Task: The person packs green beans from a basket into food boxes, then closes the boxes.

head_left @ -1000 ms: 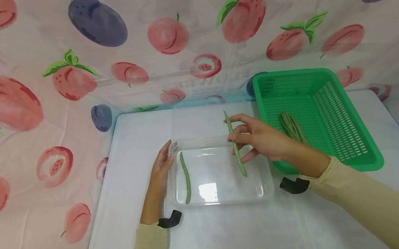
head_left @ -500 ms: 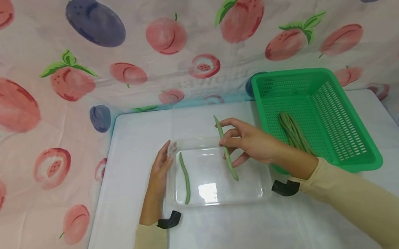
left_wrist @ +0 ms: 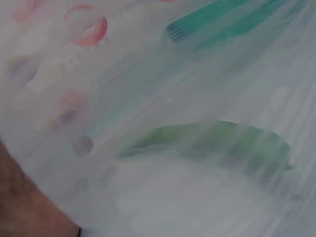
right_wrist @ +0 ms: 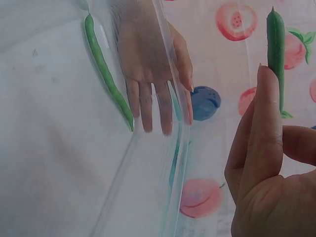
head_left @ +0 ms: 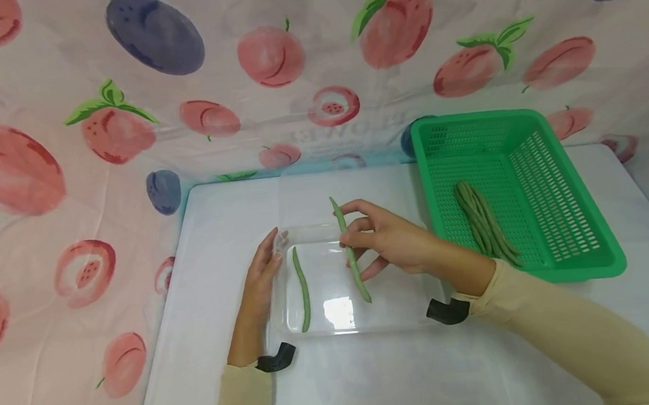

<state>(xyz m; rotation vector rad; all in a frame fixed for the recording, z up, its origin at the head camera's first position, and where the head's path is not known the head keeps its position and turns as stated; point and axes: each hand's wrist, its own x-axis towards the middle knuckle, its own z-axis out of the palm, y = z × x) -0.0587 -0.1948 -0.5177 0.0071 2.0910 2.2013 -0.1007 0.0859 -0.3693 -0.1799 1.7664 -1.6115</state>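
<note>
The beans (head_left: pixel 303 290) are green, the bunch (head_left: pixel 482 218) duller, the basket (head_left: pixel 485 132) bright green, the box (head_left: pixel 403 327) colourless, the worktop (head_left: pixel 214 255) white, the sleeves (head_left: pixel 568 317) beige, and the pale cloth (head_left: pixel 289 122) carries pink fruit, dark-blue ovals and green leaves.

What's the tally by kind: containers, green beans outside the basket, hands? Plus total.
Containers: 2 (clear container, green basket)
Green beans outside the basket: 2 (container bean, held bean)
Hands: 2 (left hand, right hand)
Total: 6
Basket beans overlap, so I can't count them reliably; left out.
</note>
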